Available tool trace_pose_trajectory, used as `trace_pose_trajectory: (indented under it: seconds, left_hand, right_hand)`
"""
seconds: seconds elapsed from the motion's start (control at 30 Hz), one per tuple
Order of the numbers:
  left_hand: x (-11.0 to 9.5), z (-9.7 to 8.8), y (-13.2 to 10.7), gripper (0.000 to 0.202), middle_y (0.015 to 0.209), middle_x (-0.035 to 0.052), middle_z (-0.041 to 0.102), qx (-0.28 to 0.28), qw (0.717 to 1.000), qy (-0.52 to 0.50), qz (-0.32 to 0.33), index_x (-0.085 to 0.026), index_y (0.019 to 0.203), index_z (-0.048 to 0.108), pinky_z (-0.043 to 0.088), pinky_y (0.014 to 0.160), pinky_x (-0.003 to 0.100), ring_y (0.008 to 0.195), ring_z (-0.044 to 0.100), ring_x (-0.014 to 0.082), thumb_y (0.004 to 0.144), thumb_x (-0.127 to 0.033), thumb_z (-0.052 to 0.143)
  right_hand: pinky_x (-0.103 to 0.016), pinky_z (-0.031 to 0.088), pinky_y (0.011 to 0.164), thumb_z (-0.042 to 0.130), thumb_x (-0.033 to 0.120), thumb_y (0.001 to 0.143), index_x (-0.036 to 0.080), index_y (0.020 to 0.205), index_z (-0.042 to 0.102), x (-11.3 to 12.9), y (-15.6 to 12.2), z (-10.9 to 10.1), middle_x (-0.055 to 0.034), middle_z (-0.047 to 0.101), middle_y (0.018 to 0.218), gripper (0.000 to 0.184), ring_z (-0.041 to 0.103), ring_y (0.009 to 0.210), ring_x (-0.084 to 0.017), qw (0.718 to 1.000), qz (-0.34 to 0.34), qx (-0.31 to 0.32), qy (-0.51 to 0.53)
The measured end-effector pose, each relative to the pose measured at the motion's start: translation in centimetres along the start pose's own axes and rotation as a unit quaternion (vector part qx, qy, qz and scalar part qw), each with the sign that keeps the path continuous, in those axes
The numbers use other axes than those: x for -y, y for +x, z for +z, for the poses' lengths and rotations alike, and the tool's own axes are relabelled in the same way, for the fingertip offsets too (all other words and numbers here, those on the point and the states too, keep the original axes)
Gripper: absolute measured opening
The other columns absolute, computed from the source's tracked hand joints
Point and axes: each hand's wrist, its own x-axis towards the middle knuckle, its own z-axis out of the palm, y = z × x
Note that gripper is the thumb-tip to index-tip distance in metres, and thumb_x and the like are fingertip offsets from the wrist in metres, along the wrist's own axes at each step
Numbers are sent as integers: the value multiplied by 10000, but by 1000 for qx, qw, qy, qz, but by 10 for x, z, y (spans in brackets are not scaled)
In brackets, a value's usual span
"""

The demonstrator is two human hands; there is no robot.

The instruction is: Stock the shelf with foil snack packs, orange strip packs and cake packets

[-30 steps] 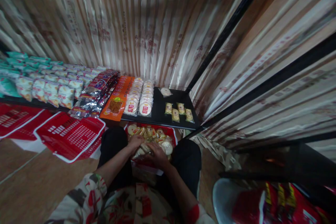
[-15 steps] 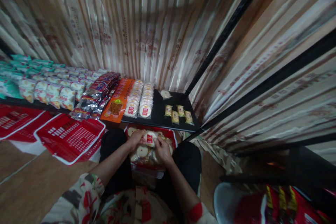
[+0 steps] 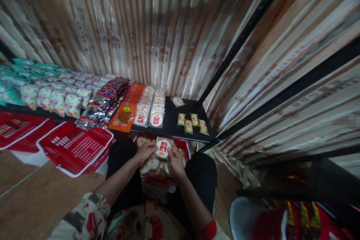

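Note:
Between my two hands is a round white cracker in a clear wrapper with a red label (image 3: 162,147). My left hand (image 3: 146,151) pinches its left edge, and my right hand (image 3: 176,158) grips its right edge. They hold it above a red basket (image 3: 186,146) between my knees, which contains more wrapped round crackers (image 3: 153,163). Just ahead, on the black shelf (image 3: 171,127), two rows of the same wrapped crackers (image 3: 156,116) stand with labels facing me. One wrapped cracker (image 3: 177,101) lies flat at the back of the shelf.
Several small yellow packets (image 3: 188,126) lie toward the shelf's right end. Left of the crackers come an orange bag (image 3: 123,114), dark purple packs (image 3: 105,95) and white snack bags (image 3: 57,101). Red baskets (image 3: 75,150) sit at left on the floor. A black post (image 3: 239,41) rises at right.
The cracker has been turned in my hands, so its red label now faces me more squarely. My hands stay over the basket, having shifted only slightly.

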Motion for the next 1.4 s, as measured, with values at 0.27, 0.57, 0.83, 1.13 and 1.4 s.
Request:
trace_pose_trajectory:
  seconds: [0.27,0.57,0.83,1.13,1.4]
  left_hand:
    - [25,9,-6,298,631,-22,603,16,999,-45,-12,-137,747,615,293,420,176,420,433,36,589,-373,703]
    - [34,25,-2,255,567,-54,529,-57,994,-93,-5,-156,737,532,332,422,166,468,488,65,634,-340,675]
    - [23,6,-3,155,620,-38,549,-58,996,62,34,-161,883,565,409,514,202,508,503,90,734,-195,539]
    - [-12,-18,-12,226,845,35,641,4,918,379,118,-184,921,623,396,719,243,802,575,164,744,-154,487]
    - [-17,-29,-5,306,1056,86,629,48,890,420,171,-184,1005,616,391,874,304,994,556,223,734,-153,478]
  right_hand:
    - [-338,534,665,593,512,680,216,787,528,-14,-6,13,-23,654,752,321,634,721,-183,991,36,-112,65]
    - [-299,544,628,617,553,635,218,722,511,-20,-15,30,-19,664,689,362,653,670,-183,990,63,-104,69]
    - [-335,535,696,584,506,664,180,1126,460,-43,-4,15,-117,649,1009,579,641,895,-235,983,17,-169,-72]
    - [-452,354,964,525,368,730,184,1162,534,-13,-5,9,-126,558,1188,470,469,1132,-279,923,-156,-131,-326]
    - [-413,364,967,505,373,758,181,1120,593,0,-7,17,-108,615,1123,419,508,1106,-259,920,-145,-82,-355]
